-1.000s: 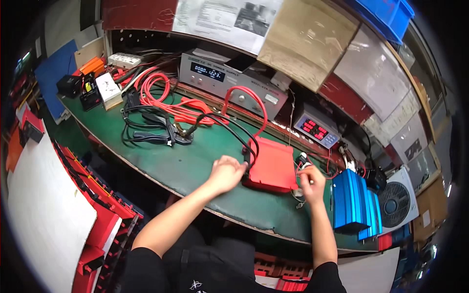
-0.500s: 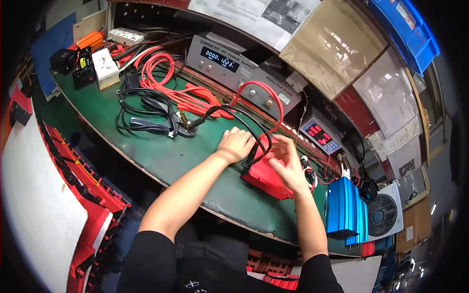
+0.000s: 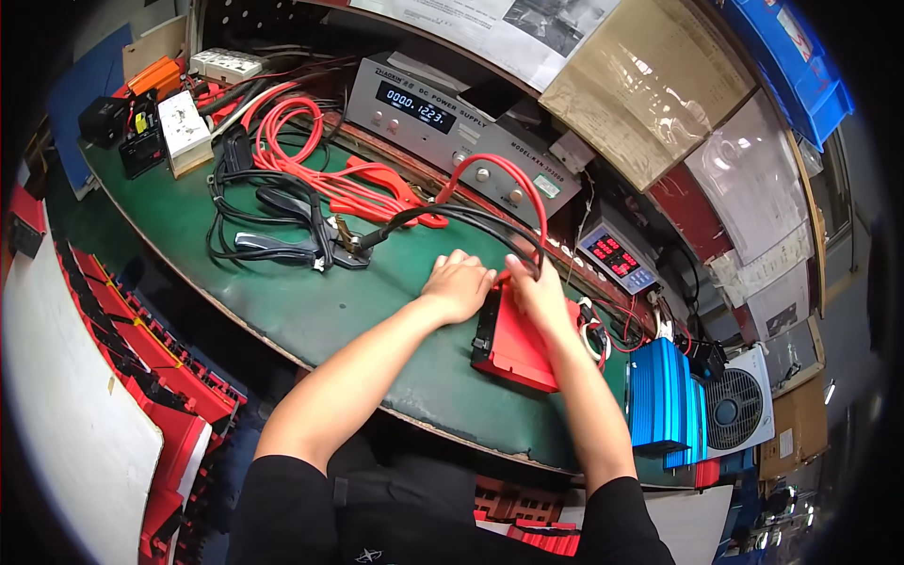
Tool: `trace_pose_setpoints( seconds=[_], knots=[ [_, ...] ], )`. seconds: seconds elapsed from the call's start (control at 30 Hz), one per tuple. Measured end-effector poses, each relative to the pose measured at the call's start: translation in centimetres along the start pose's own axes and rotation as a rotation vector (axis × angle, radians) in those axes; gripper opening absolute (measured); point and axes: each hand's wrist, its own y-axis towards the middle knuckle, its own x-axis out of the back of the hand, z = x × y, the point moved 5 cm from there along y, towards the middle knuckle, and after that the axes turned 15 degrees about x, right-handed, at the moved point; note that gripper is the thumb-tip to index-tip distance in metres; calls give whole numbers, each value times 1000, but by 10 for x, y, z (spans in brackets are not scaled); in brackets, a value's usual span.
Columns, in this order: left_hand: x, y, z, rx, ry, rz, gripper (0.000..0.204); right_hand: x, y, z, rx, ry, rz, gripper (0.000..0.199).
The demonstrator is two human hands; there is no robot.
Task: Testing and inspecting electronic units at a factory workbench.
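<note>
A red box-shaped device (image 3: 513,344) with a black end panel lies on the green bench in front of me. My left hand (image 3: 461,287) is curled at its far left corner, fingertips bent out of sight. Whatever they hold is hidden. Over the far part of the box, my right hand (image 3: 539,297) is closed around the thick red cable (image 3: 504,162) and black cables (image 3: 476,217), which arch from the left and from the power supply. Farther left, a black-handled clamp (image 3: 268,247) and a red clamp (image 3: 381,188) rest among coiled cables.
A grey power supply (image 3: 377,85) with a lit display stands along the back. Right of it is a small meter (image 3: 617,256) with red digits. Blue finned cases (image 3: 656,395) and a fan (image 3: 734,407) stand at the right; a white block (image 3: 185,137) at the left.
My right hand has gone from loosely spread to closed around the cables. The black cable loop that hung over the box has been drawn up and away. My left hand stays about where it was.
</note>
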Motion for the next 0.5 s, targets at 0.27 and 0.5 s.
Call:
trace_pose_setpoints(
  seconds=[0.27,0.5],
  knots=[
    [2,4,-12,60,-64,-26,42,23,-1,-3,398,209,-174,71],
    [1,-2,9,-41,-22,-161,43,22,-103,39,429,299,569,74]
  ],
)
